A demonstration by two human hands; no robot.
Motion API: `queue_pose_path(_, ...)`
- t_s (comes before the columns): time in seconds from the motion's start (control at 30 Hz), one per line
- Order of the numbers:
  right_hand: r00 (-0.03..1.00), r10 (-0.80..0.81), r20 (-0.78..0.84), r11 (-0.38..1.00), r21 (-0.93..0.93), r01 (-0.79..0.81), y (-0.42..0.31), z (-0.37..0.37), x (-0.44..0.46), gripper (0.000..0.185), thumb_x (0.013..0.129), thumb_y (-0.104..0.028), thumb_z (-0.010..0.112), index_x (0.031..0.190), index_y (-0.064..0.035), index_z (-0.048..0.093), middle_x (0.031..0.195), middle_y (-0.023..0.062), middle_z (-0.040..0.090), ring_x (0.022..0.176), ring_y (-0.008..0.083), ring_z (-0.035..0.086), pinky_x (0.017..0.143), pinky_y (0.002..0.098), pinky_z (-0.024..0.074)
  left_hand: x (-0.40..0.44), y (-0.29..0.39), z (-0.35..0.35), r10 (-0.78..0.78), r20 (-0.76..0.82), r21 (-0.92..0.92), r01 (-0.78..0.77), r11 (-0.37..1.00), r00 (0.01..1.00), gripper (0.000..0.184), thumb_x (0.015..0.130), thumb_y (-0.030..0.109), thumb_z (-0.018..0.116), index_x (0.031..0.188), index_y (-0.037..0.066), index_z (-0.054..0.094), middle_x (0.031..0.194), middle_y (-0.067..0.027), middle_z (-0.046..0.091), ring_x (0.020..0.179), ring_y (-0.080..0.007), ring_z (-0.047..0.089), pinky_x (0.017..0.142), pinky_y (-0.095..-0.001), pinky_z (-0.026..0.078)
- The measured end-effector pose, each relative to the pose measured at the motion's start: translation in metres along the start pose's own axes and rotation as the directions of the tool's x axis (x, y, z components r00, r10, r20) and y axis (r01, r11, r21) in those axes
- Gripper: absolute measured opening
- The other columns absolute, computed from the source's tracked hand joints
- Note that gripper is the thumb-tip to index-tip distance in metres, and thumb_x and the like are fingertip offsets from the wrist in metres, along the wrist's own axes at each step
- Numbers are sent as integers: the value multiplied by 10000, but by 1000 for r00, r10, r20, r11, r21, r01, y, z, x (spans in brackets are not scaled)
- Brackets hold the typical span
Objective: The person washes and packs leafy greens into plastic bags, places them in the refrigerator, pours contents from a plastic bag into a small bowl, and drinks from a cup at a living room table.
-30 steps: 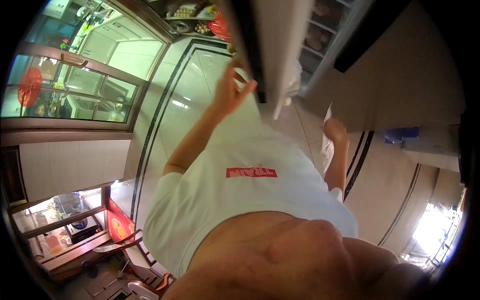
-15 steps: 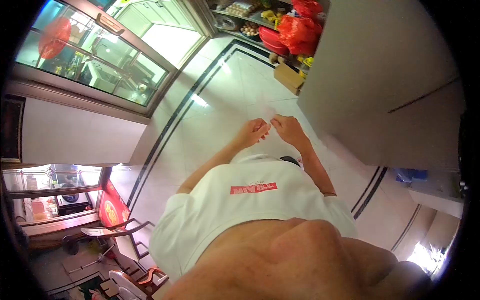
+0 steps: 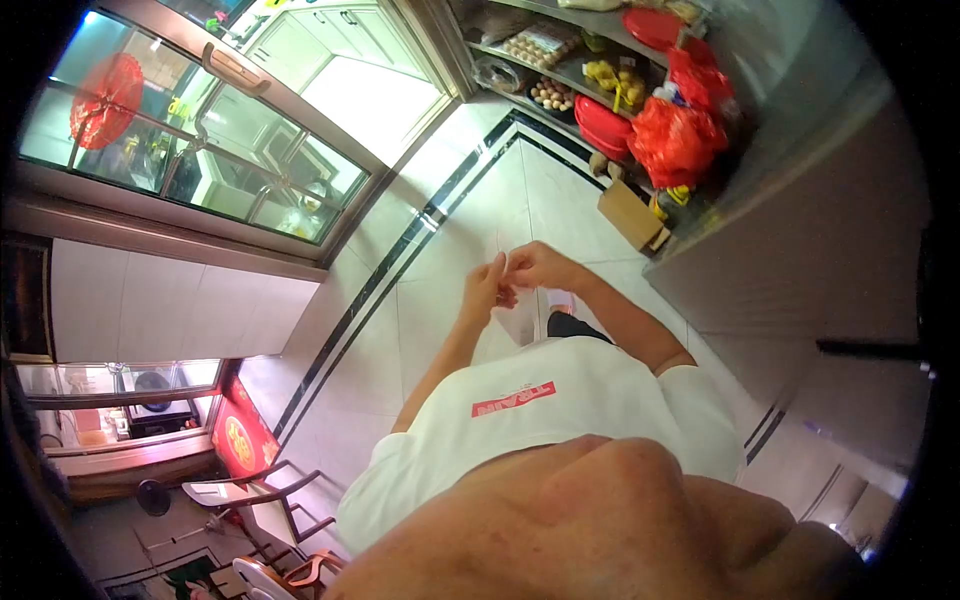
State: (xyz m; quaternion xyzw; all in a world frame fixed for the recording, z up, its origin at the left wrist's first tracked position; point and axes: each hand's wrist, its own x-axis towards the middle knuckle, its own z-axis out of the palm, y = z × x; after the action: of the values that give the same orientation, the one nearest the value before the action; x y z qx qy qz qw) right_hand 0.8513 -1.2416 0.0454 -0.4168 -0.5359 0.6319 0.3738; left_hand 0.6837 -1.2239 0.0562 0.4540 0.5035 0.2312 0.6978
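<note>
My left hand point(image 3: 486, 290) and my right hand point(image 3: 540, 268) meet in front of my white shirt, above the tiled floor. Both are closed, fingertips pinched close together. Between them is a thin, see-through piece of film point(image 3: 518, 322), seemingly plastic. It hangs below the fingers, and a faint strip of it sticks up above them. Its full outline is hard to make out against the pale tiles. The right fingers partly cover the left fingertips.
Shelves at the upper right hold egg trays point(image 3: 540, 46), a red basin point(image 3: 603, 128) and red plastic bags point(image 3: 677, 140). A cardboard box point(image 3: 632, 215) stands on the floor beside them. A glazed sliding door point(image 3: 210, 130) is at upper left, a chair point(image 3: 262, 492) at lower left.
My view has shifted, so the shelves and door show lower and farther right. My hands have drawn closer together and turned, the right now overlapping the left. The film now hangs below them.
</note>
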Motion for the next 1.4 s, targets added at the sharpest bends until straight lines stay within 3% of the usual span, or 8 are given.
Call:
queue_pose_path(0.17,963,14,269,989,141,-54,-40,-47,110,133,781,-104,600,879,-16,622,687,8,571,584,73,501,530,212,405,87,67,-48,-25,47,-26,27,999,999,483,864,434,499,862,-35,613,675,-132,631,468,-156,565,412,-245,459)
queue_pose_path(0.43,968,-63,243,924,382,-36,-78,-135,309,120,817,-160,593,732,-80,563,643,-26,519,592,53,460,558,190,374,246,154,-110,186,-91,-399,-207,893,978,274,901,315,483,836,64,573,674,-42,576,531,-116,531,478,-237,452)
queue_pose_path(0.6,999,50,-5,998,26,-50,-93,-186,448,110,806,-145,572,784,-37,569,675,-11,563,587,53,506,472,193,388,361,229,-176,315,-132,-228,-338,913,940,204,903,216,487,796,58,561,662,-18,557,530,-91,523,474,-222,432)
queue_pose_path(0.7,999,-32,34,993,-111,35,-130,-213,522,179,806,-87,544,937,18,607,760,28,621,657,73,552,529,204,434,431,284,-215,375,-59,-143,-380,914,925,253,909,222,479,754,39,559,606,-18,537,488,-77,487,448,-200,390)
queue_pose_path(0.93,957,-251,-144,942,-265,207,-180,-265,694,163,790,-80,540,845,37,639,693,41,629,634,62,536,561,217,426,565,394,-297,481,-47,-86,-483,871,875,262,914,237,483,770,35,566,621,-20,542,504,-75,482,460,-206,389)
queue_pose_path(1.07,903,-394,-171,785,-573,234,-181,-283,809,105,735,-82,548,736,-1,616,621,120,604,541,143,573,530,288,439,648,445,-354,177,-175,16,-177,984,968,495,880,431,491,627,11,557,531,-48,531,426,-105,491,396,-215,395)
queue_pose_path(1.27,984,-178,11,981,-76,178,-191,-330,999,142,773,-85,527,787,36,599,614,57,596,557,99,548,537,228,439,786,502,-456,178,-282,-111,-217,970,943,497,870,420,515,654,-23,580,524,-63,528,421,-123,500,376,-238,409)
queue_pose_path(1.4,978,-45,204,971,-220,90,-218,-353,1121,153,781,-103,547,795,40,600,605,43,574,534,93,543,487,225,442,844,548,-515,256,-424,-132,-339,932,869,446,890,378,501,648,11,575,538,-37,522,439,-93,472,397,-215,368)
